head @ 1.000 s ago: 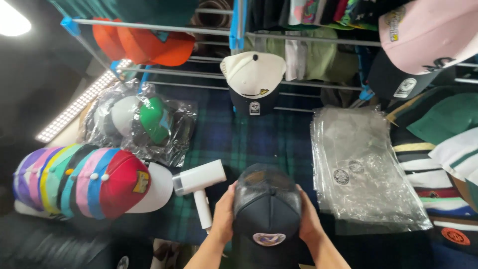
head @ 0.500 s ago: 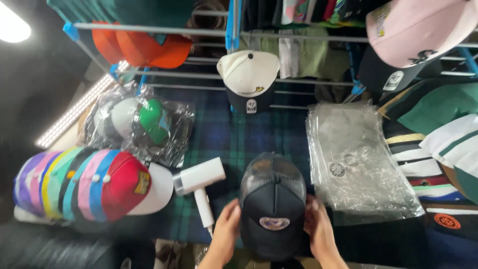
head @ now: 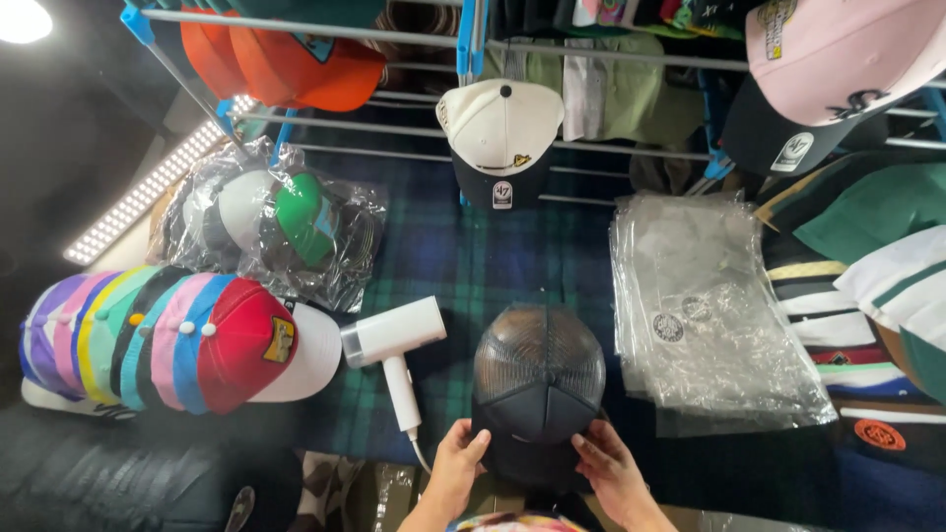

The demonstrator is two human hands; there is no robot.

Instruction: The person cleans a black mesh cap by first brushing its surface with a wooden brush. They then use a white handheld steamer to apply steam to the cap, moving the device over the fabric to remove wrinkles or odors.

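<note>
A dark navy trucker cap (head: 538, 379) with a mesh back lies on the plaid cloth (head: 493, 261), crown up, its brim toward me. My left hand (head: 459, 463) grips the cap's near left edge. My right hand (head: 611, 471) holds the near right edge, fingers on the brim. A white handheld steamer (head: 394, 340) lies just left of the cap, its cord running down past my left hand.
A row of stacked colourful caps (head: 158, 340) sits at the left, bagged caps (head: 281, 227) behind it. A pile of clear plastic bags (head: 705, 315) lies at the right. Caps hang on a metal rack (head: 591, 59) at the back; folded striped garments (head: 867, 286) lie far right.
The cap has been turned so its mesh back faces up instead of the front patch. Both hands slid down to its near edge, and the view moved closer.
</note>
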